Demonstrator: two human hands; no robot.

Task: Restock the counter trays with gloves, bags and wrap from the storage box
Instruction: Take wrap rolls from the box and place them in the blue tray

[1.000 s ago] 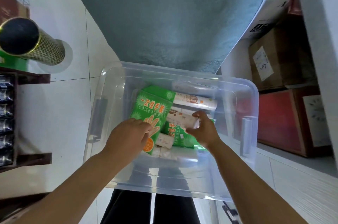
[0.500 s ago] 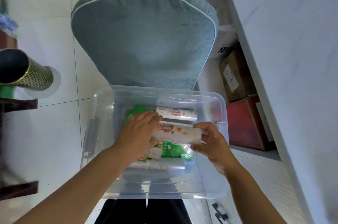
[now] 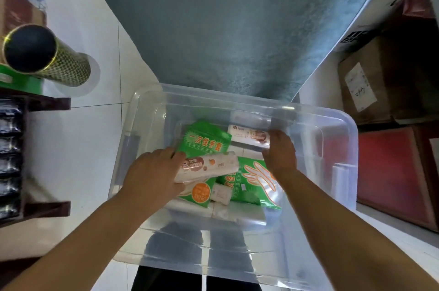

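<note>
Floor (image 3: pixel 78 153): white glossy tile, grout lines visible at left.
Cushion (image 3: pixel 225 20): grey-blue, napped fabric with pale piping. It fills the top of the view and its lower edge passes behind the box's far rim.
Storage box (image 3: pixel 133 148): clear plastic, lid off, standing on the floor in front of the person. Dark trouser legs show through its near wall.
Right side, under a white ledge: a red box (image 3: pixel 394 172) and above it a brown carton (image 3: pixel 384 91) with a white paper label. The writing on the label is too small to read.
Left side: a dark wooden shelf (image 3: pixel 47 103), and a tube (image 3: pixel 50 60) with a black cap and gold lattice print lying tilted.

Contents, all inside the storage box:
- Far glove pack (image 3: pixel 204 142): green, printed 一次性手套.
- Near glove pack (image 3: pixel 251 183): green, with an orange outline of a hand. Its text is partly covered.
- Wrap roll (image 3: pixel 213 165): white and peach, lying across both packs. It has a brown roundel reading 加厚 and a small orange fruit picture.
- Far roll (image 3: pixel 249 135): white, against the back wall, print blurred.
- Small white pack (image 3: pixel 222 193): lies between the green packs.

Left hand (image 3: pixel 152 174): fingers wrapped round the left end of the wrap roll, a firm hold.
Right hand (image 3: pixel 281 150): fingers bent down over the right end of the far roll. The thumb is hidden.
</note>
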